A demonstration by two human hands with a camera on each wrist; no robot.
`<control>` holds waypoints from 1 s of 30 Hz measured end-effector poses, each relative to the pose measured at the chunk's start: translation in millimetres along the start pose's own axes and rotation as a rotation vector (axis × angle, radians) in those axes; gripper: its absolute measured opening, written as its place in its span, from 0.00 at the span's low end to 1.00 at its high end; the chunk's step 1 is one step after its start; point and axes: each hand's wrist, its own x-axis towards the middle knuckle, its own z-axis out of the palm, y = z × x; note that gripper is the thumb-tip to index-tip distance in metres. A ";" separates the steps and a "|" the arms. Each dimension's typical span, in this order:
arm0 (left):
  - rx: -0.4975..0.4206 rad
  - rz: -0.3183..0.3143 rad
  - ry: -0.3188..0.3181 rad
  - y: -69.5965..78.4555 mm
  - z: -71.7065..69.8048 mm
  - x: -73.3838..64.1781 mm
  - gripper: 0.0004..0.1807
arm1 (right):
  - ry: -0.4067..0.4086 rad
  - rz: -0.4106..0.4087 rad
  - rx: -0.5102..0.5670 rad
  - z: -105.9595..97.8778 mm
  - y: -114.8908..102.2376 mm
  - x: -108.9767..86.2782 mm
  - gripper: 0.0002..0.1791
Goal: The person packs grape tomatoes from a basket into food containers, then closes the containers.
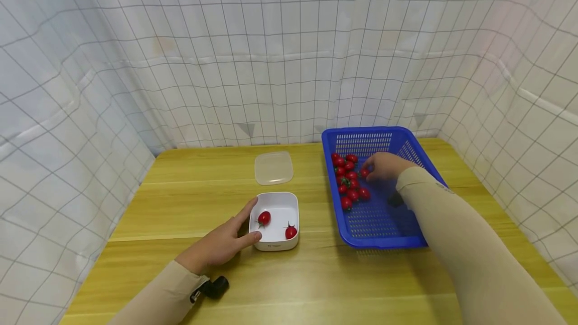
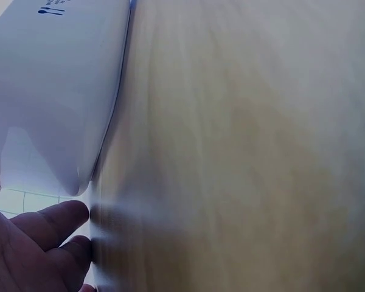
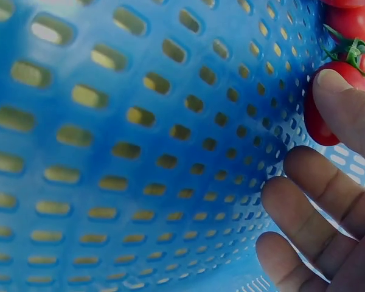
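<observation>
My left hand (image 1: 223, 241) rests against the left side of a small white square box (image 1: 276, 246), thumb and forefinger spread along its rim. Two cherry tomatoes, one on the left (image 1: 264, 218) and one at the front right (image 1: 291, 232), lie in it. In the left wrist view, the box's wall (image 2: 55, 79) rises beside curled lower fingers (image 2: 61, 222). Inside a blue basket (image 1: 379, 241), my right hand (image 1: 386, 165) pinches a cherry tomato (image 1: 365, 172). The right wrist view has the thumb on this red tomato (image 3: 319, 118); the forefinger is hidden.
Several more cherry tomatoes (image 1: 352, 194) cluster along the basket's left side. A translucent square lid (image 1: 273, 167) lies behind the white box on the wooden table (image 1: 180, 204). White checked curtains (image 1: 280, 64) close off the back and sides.
</observation>
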 end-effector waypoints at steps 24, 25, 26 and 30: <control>0.001 0.015 -0.007 -0.3 -1.7 -0.8 0.50 | 0.052 -0.038 -0.029 -38.7 -23.3 -27.6 0.16; -0.001 0.015 -0.007 -0.4 -1.6 -0.6 0.50 | 0.055 -0.032 -0.017 -41.0 -24.6 -29.1 0.17; -0.001 0.017 -0.006 -0.8 -1.6 -0.3 0.50 | 0.060 -0.038 -0.009 -43.6 -26.0 -30.7 0.17; -0.006 0.016 -0.011 -1.3 -1.4 0.5 0.50 | 0.085 -0.054 0.003 -54.5 -35.2 -37.5 0.18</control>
